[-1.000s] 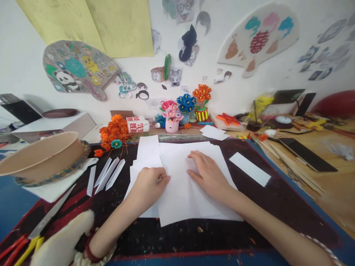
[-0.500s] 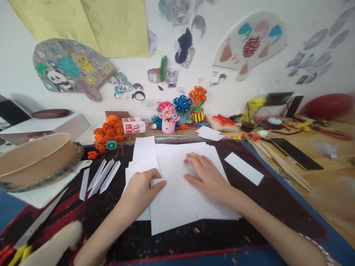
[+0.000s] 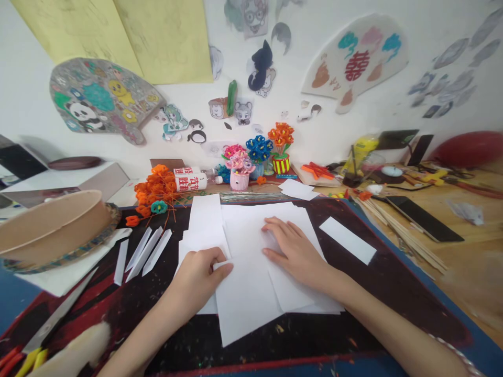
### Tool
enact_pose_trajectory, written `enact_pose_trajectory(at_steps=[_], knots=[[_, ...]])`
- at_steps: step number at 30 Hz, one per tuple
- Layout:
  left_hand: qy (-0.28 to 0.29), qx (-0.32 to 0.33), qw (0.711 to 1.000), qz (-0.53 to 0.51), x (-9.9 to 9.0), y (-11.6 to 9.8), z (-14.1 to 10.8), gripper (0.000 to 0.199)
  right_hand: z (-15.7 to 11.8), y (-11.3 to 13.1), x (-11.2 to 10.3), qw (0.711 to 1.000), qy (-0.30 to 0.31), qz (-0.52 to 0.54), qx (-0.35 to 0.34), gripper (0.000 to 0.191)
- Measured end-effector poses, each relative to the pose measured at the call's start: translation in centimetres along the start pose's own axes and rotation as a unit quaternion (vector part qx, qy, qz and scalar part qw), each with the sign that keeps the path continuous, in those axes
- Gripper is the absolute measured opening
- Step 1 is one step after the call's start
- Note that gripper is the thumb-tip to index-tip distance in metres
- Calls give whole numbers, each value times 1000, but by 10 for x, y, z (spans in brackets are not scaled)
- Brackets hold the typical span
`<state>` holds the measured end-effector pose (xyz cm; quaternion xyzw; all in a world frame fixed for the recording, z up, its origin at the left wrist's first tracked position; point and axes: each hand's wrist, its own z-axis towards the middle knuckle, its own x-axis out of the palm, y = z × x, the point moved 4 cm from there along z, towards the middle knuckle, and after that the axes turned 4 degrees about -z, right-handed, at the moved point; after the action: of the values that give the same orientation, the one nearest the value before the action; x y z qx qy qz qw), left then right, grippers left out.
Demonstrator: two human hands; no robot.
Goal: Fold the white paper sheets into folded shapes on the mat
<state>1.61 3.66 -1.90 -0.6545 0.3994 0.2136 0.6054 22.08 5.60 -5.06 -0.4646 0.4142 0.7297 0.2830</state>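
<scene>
Several white paper sheets (image 3: 291,288) lie overlapped on the dark mat in front of me. Between thumb and curled fingers, my left hand (image 3: 204,269) pinches the left edge of a sheet of paper (image 3: 247,303), whose near corner juts out toward me at an angle. My right hand (image 3: 291,251) rests on the right part of the pile, thumb apart from its lightly bent fingers. Under and beside my left hand are smaller white pieces (image 3: 205,217). A loose paper strip (image 3: 348,240) lies to the right; folded paper strips (image 3: 145,254) lie to the left.
Scissors (image 3: 55,314) lie at the near left, below a round wooden hoop (image 3: 55,225). Orange craft flowers (image 3: 155,186), a bottle (image 3: 192,180) and small flower pots (image 3: 239,180) line the back. Wooden sticks (image 3: 401,235) and a black phone-like slab (image 3: 424,217) are at right.
My left hand has drawn the pinched sheet slightly toward me and turned it, so its near corner reaches lower and a gap shows beside the sheet under my right hand, which stays put.
</scene>
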Motion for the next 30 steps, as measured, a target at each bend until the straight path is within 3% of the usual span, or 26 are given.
enact_pose_trajectory(at_steps=[5,13,21,25,30], knots=[[11,-22,999,-38,2,1,-4,24,2,-3,0,1000,1,25,7,33],[51,-52,990,-117,3,12,-6,23,4,-4,-15,988,78,134,23,70],[45,-39,991,-118,5,14,-5,22,8,-10,-8,984,111,134,32,78],[38,-45,994,-94,1,25,-6,22,9,-13,-6,982,127,136,38,81],[36,-48,990,-124,-6,31,-12,29,8,-12,-5,983,112,142,35,79]])
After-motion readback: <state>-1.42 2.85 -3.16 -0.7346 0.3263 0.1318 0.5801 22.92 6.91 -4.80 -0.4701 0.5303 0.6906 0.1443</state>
